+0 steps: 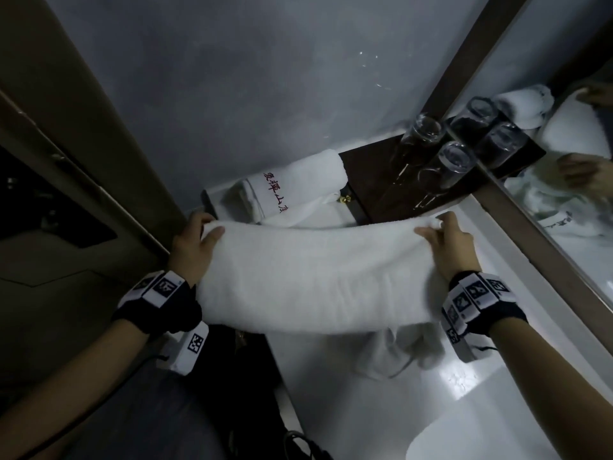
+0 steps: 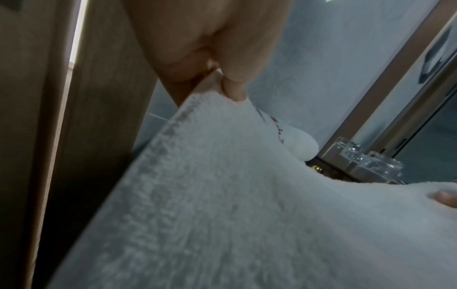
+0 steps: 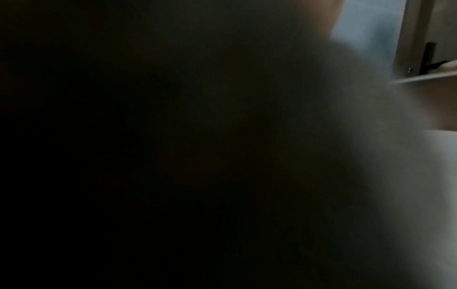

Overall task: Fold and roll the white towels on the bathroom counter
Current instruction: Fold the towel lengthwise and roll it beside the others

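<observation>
A white towel [image 1: 315, 273] is stretched between my two hands above the white counter [image 1: 497, 376]. My left hand [image 1: 199, 237] pinches its far left corner between thumb and fingers; the pinch on the towel [image 2: 222, 195] shows close up in the left wrist view under my left hand [image 2: 230, 82]. At the far right corner, my right hand [image 1: 444, 237] grips the towel's edge. A rolled white towel with red lettering [image 1: 295, 184] lies at the back of the counter. Crumpled white cloth [image 1: 398, 353] lies on the counter under the held towel. The right wrist view is mostly dark, covered by blurred towel [image 3: 395, 176].
Upturned drinking glasses [image 1: 441, 154] stand on a dark wooden tray [image 1: 371, 180] at the back right. A framed mirror [image 1: 564, 161] runs along the right side. A wooden door frame [image 1: 99, 144] borders the left. A grey wall [image 1: 232, 78] stands behind.
</observation>
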`<state>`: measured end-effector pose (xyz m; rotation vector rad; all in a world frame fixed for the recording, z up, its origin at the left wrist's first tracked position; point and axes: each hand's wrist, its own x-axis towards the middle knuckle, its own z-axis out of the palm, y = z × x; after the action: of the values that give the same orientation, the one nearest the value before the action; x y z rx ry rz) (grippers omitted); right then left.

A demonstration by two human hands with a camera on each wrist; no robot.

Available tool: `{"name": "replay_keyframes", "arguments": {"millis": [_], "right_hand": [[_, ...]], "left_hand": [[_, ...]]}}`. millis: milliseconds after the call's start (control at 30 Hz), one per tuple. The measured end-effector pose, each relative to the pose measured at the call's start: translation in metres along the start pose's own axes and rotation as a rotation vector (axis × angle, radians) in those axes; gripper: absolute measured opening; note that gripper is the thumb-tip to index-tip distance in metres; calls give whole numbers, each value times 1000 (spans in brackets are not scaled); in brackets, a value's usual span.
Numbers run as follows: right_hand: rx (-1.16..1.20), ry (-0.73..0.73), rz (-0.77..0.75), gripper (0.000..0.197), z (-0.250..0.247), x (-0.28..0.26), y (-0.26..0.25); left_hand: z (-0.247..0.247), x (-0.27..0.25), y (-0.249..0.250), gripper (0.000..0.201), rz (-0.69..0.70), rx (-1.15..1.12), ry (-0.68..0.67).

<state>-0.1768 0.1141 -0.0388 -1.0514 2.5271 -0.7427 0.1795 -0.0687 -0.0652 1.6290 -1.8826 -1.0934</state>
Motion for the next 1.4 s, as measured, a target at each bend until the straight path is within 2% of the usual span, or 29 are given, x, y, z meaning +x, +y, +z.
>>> {"name": "replay_keyframes", "arguments": {"millis": [100, 167, 200, 267, 300, 367, 400, 433, 467, 500, 533, 600, 633, 733, 867, 933, 967, 1033, 1100, 1200, 1267, 1333, 1400], "right_hand": [[8, -50, 77, 23, 4, 5, 6], [76, -62, 122, 35, 5, 1, 8], [78, -21, 84, 41, 6, -4, 8], [-13, 117, -84, 44, 8, -19, 6], [-53, 150, -193, 40, 11, -31, 2], [-58, 36, -461, 23, 19, -56, -10], [-53, -54, -589, 18, 25, -67, -13], [-49, -158, -644, 18, 32, -78, -16], [-59, -276, -624, 25, 40, -87, -18], [-103, -388, -569, 41, 46, -94, -17], [-179, -468, -539, 61, 53, -101, -13], [-356, -532, -535, 85, 62, -107, -3], [-420, -532, -547, 90, 64, -108, -1], [-531, -499, -573, 93, 62, -103, 1], [-553, -403, -528, 98, 58, -99, 1], [-553, -291, -452, 89, 55, -100, 6], [-532, -237, -410, 82, 51, -101, 9], [-478, -155, -380, 68, 39, -102, 15], [-434, -71, -363, 55, 22, -102, 14], [-276, 144, -270, 34, -10, -103, 2], [-89, 232, -267, 29, -32, -106, -5], [165, 231, -270, 20, -52, -108, -8], [357, 206, -241, 17, -66, -112, -10]], "left_hand": [[8, 5, -6, 34, -56, 68, -39], [10, 1, -7, 45, -28, 200, -47], [13, -4, -8, 50, 43, 324, -10], [25, -18, -6, 51, 217, 531, 56], [32, -28, -1, 46, 265, 522, 65], [45, -50, 8, 34, 374, 418, 37], [53, -63, 12, 35, 482, 399, -48], [60, -76, 13, 38, 599, 415, -165], [69, -87, 12, 41, 700, 491, -262], [77, -97, 10, 51, 723, 570, -339], [84, -105, 10, 66, 683, 660, -414], [97, -114, 9, 93, 568, 839, -487], [101, -115, 13, 96, 531, 899, -498], [96, -116, 25, 90, 522, 1023, -447], [88, -106, 10, 91, 676, 1023, -294], [75, -102, 6, 69, 661, 1013, -223], [66, -100, 4, 59, 602, 993, -209], [48, -93, -6, 63, 505, 887, -208], [27, -90, -8, 69, 523, 765, -243], [-6, -84, 10, 43, 547, 541, -148], [-27, -75, 31, 39, 500, 419, -48], [-44, -62, 52, 30, 520, 380, 21], [-59, -51, 73, 31, 642, 384, 99]]}}
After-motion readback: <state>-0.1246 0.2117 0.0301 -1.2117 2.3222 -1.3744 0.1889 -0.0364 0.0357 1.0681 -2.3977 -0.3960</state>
